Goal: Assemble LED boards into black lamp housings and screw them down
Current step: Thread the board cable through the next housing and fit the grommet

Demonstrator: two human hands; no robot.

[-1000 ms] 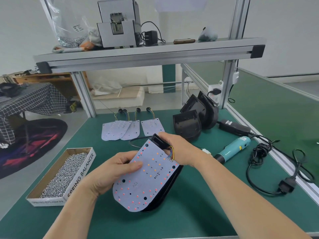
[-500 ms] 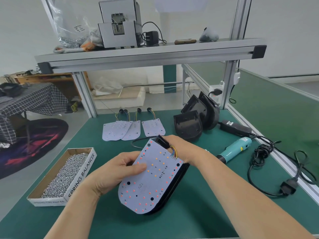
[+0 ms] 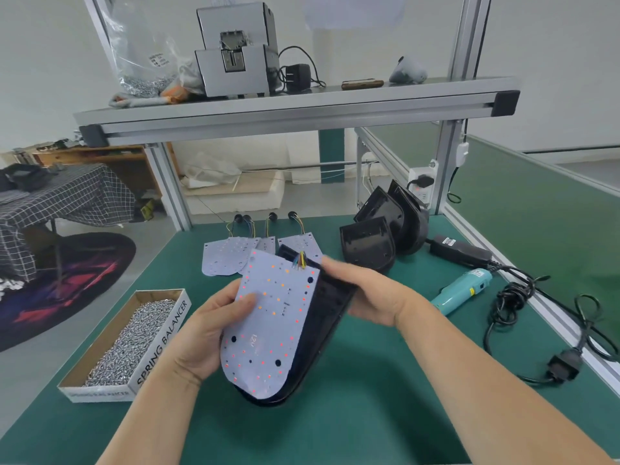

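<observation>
A white LED board (image 3: pixel 275 323) dotted with red and orange LEDs lies tilted over a black lamp housing (image 3: pixel 322 333), both raised above the green bench. My left hand (image 3: pixel 204 333) grips the board's left edge, thumb on its face. My right hand (image 3: pixel 365 293) grips the housing's right side near the top, where coloured wires (image 3: pixel 299 261) leave the board. Spare LED boards (image 3: pixel 231 255) lie flat further back. More black housings (image 3: pixel 379 229) lean together at the back right. A teal electric screwdriver (image 3: pixel 461 290) lies to the right.
An open cardboard box of screws (image 3: pixel 131 337) sits at the left. A black power adapter (image 3: pixel 459 248) and coiled black cable (image 3: pixel 513 297) trail along the right edge. An aluminium frame shelf (image 3: pixel 292 109) spans overhead, its posts at the bench's back.
Board and housing have been lifted and tipped more upright, the board's face turning toward me. Both hands keep their hold.
</observation>
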